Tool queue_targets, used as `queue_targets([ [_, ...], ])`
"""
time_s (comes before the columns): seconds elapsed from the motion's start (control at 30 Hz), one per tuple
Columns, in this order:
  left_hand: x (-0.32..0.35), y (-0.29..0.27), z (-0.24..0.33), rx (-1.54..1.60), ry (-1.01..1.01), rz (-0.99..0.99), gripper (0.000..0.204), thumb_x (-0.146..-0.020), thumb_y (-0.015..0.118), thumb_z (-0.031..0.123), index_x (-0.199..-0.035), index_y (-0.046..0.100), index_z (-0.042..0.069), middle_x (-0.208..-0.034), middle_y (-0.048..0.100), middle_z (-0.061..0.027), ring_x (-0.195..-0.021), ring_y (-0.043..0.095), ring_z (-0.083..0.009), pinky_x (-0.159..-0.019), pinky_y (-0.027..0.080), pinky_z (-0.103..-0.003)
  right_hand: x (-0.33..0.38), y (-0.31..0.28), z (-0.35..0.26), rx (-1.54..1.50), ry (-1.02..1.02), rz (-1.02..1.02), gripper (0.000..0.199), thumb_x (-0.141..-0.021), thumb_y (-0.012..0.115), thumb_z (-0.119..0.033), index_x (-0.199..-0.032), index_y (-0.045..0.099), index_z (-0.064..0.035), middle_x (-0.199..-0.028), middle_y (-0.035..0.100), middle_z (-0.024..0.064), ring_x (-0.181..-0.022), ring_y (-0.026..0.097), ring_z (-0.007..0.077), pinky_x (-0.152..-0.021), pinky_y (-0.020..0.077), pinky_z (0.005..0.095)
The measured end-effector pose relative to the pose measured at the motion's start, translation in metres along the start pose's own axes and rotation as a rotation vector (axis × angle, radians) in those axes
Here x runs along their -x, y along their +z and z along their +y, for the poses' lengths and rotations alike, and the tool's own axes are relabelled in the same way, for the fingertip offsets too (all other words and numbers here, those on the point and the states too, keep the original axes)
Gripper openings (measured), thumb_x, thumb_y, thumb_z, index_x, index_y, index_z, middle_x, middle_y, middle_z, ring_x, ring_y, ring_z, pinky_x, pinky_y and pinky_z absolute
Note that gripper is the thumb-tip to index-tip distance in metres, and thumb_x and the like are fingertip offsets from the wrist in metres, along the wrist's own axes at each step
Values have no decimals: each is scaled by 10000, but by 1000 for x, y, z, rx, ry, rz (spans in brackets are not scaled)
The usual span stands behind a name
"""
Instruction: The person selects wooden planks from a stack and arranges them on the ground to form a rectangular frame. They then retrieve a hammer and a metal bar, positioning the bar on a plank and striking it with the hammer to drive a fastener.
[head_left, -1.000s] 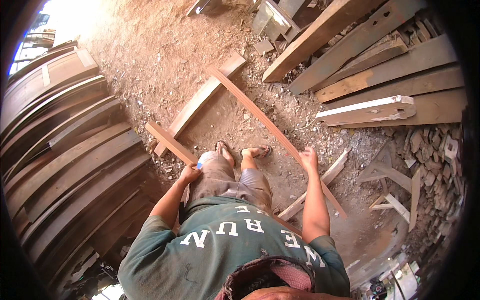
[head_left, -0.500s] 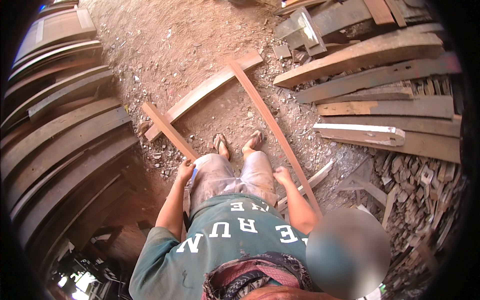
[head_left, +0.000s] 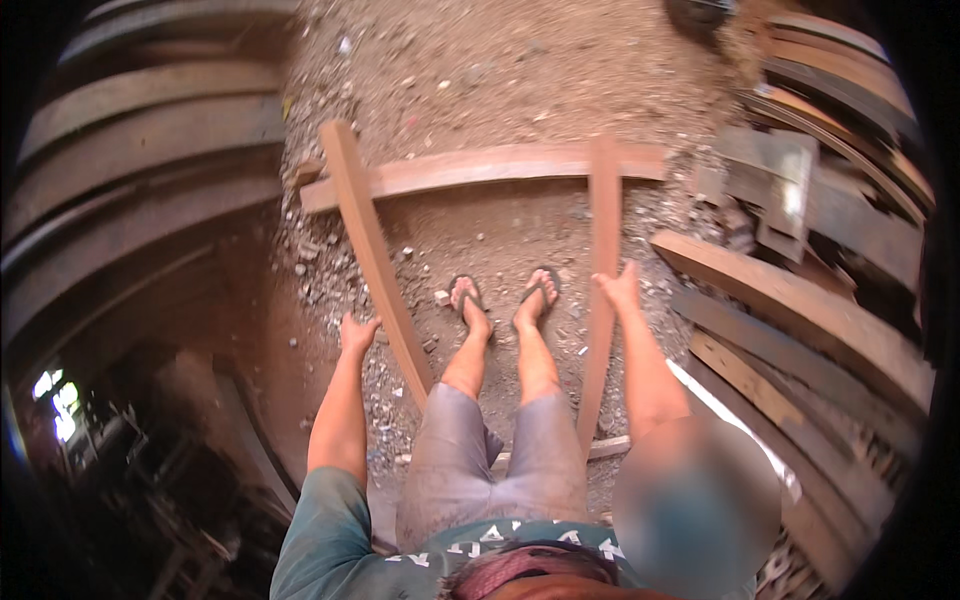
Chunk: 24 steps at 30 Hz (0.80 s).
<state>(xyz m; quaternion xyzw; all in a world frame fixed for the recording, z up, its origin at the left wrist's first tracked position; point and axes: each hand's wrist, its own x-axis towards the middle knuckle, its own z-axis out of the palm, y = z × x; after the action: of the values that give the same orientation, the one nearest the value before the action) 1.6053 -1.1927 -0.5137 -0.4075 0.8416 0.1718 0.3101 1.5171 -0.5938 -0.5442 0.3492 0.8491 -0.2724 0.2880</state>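
Note:
My left hand [head_left: 358, 332] is open beside the left wooden beam [head_left: 372, 250], with a finger pointing toward it and a small gap between. My right hand [head_left: 620, 288] reaches the right wooden beam [head_left: 603, 215], its fingers apart and one laid at the beam's edge; it is not wrapped around the wood. Both beams run away from me on either side of my legs. Their far ends rest across a crosswise timber [head_left: 480, 170] on the ground. The near end of the left beam is hidden behind my thigh.
Long boards are stacked at the left [head_left: 150, 130]. More planks [head_left: 800, 310] and a grey board pile [head_left: 765, 180] lie at the right. Gravel and dirt ground [head_left: 520, 70] stretches ahead. A thin light stick [head_left: 610, 448] lies behind my legs.
My view has swung to the right. Both hands have moved forward from beside my thighs, fingers now apart, the right one up to the right beam.

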Motion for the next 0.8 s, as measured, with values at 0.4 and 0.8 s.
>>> queue_targets([
  [0.4, -160, 85, 58, -61, -100, 77, 861, -710, 873, 361, -1325, 420, -36, -1262, 602, -303, -1181, 600, -440, -1008, 477, -490, -139, 80, -38, 320, 36, 173, 766, -737, 831, -344, -1287, 422, -2, -1186, 646, 301, -1121, 626, 467, -961, 496, 511],
  [0.8, -87, 144, 28, -81, 49, 132, 618, -749, 828, 225, -1158, 452, -46, -1152, 604, -311, -1100, 592, -486, -950, 470, -518, -112, 61, -47, 334, 49, 180, 678, -751, 794, -319, -1266, 449, -43, -1131, 669, 298, -1070, 647, 465, -928, 506, 527],
])
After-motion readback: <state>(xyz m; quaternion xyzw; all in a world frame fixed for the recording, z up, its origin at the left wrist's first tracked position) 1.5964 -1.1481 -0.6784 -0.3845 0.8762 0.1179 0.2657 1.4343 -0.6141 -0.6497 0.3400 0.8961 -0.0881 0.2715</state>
